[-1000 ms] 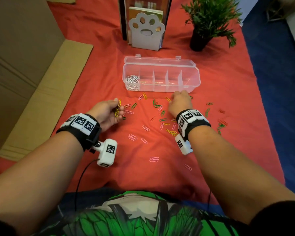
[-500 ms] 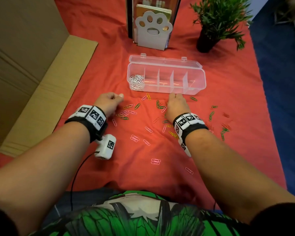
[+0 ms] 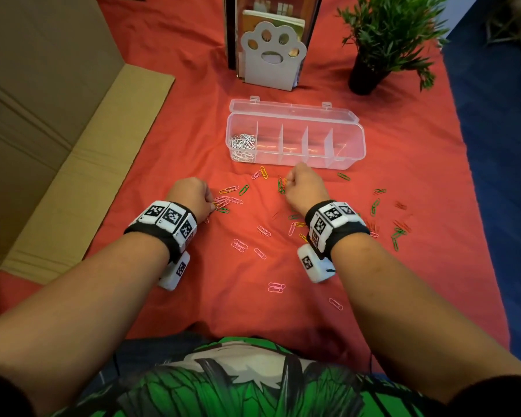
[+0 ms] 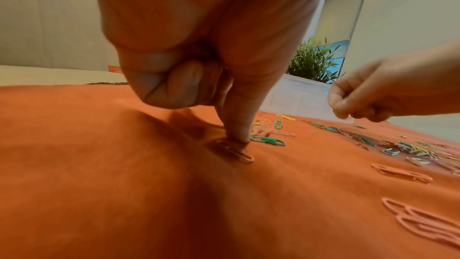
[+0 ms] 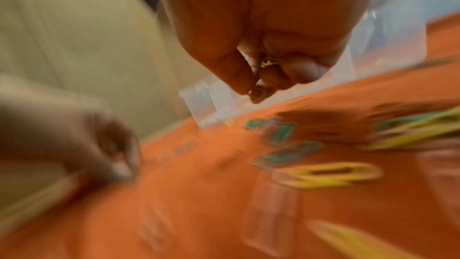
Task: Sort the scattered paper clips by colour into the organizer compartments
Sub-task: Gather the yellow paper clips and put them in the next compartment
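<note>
Pink, green, yellow and red paper clips [image 3: 238, 245] lie scattered on the red cloth. The clear organizer [image 3: 313, 162] stands open behind them, with silver clips [image 3: 242, 145] in its leftmost compartment. My left hand [image 3: 193, 197] is a fist at the left cluster. One finger [image 4: 236, 125] presses a pink clip [image 4: 235, 152] onto the cloth, and the curled fingers hide what they enclose. My right hand [image 3: 306, 188] hovers just in front of the organizer. It pinches a clip at thumb and fingertip, and a yellow clip [image 5: 267, 63] shows inside its curled fingers.
A paw-shaped bookend [image 3: 272, 55] with books and a potted plant [image 3: 370, 70] stand behind the organizer. Cardboard [image 3: 57, 130] lines the left side. The cloth ends at the right, with blue floor [image 3: 500, 176] beyond it.
My left hand, which showed yellow clips a second ago, turned palm down and put a finger on the pink clips. My right hand lifted off the cloth into a pinch.
</note>
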### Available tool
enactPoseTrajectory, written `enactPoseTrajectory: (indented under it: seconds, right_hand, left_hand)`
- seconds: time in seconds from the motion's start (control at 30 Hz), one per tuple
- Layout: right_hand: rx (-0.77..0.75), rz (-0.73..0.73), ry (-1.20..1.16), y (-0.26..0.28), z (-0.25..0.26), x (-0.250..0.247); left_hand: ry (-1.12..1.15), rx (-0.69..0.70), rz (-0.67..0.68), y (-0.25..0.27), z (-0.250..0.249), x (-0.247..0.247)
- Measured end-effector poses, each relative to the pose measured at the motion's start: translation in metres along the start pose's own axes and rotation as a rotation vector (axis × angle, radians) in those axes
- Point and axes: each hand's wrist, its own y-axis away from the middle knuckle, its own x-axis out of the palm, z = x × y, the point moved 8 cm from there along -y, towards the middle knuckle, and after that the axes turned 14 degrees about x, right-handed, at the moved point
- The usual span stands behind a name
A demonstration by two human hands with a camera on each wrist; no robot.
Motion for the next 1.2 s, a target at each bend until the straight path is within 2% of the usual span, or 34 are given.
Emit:
enactPoseTrajectory:
  seconds: [0.1,0.2,0.27,0.33,0.4,0.47,0.53,0.6,0.73,0.87,0.93,1.03,1.1,1.2]
  right_hand:
    - [0.16,0.248,-0.45,0.002,0.012,0.016]
    - [0.346,0.352,-0.848,0.011,0.015,0.024]
    - [0.418,0.402,-1.035,0.016,0.016,0.026]
    - [0.439,0.449,-1.103,0.017,0.018,0.03]
    - [0.444,0.423,-1.003,0.01,0.018,0.033]
    - [0.326,0.271,-0.623,-0.002,0.021,0.029]
    - [0.133,0.124,-0.173,-0.007,0.03,0.026]
    - [0.004,0.07,0.086,-0.004,0.037,0.033]
    - [-0.139,-0.046,0.176,0.002,0.039,0.034]
    - [-0.168,-0.1,0.183,0.006,0.032,0.029]
    - [-0.165,-0.109,0.24,0.008,0.028,0.029]
    - [-0.192,-0.117,0.347,0.012,0.028,0.034]
    - [-0.214,-0.114,0.398,0.017,0.028,0.037]
    - [-0.197,-0.066,0.377,0.017,0.023,0.037]
  left_hand:
    - [0.02,0.01,0.03,0.002,0.002,0.004]
    - [0.15,-0.047,0.021,0.006,0.01,0.005]
    - [0.377,-0.097,0.025,0.008,0.014,0.008]
    - [0.771,-0.202,0.004,0.014,0.015,0.012]
    - [1.202,-0.301,-0.002,0.02,0.01,0.016]
    - [1.497,-0.302,0.043,0.026,0.0,0.013]
    - [1.631,-0.295,0.037,0.027,-0.001,0.009]
    - [1.673,-0.32,0.016,0.023,0.0,0.009]
    - [1.559,-0.429,-0.077,0.013,0.006,0.014]
    - [1.3,-0.381,-0.14,0.0,0.007,0.016]
    - [1.0,-0.302,-0.145,-0.006,0.008,0.011]
    - [0.395,-0.084,-0.144,-0.016,-0.001,-0.002]
    - [0.22,-0.002,-0.149,-0.018,-0.009,-0.004]
    - [0.089,0.057,-0.124,-0.02,-0.02,-0.005]
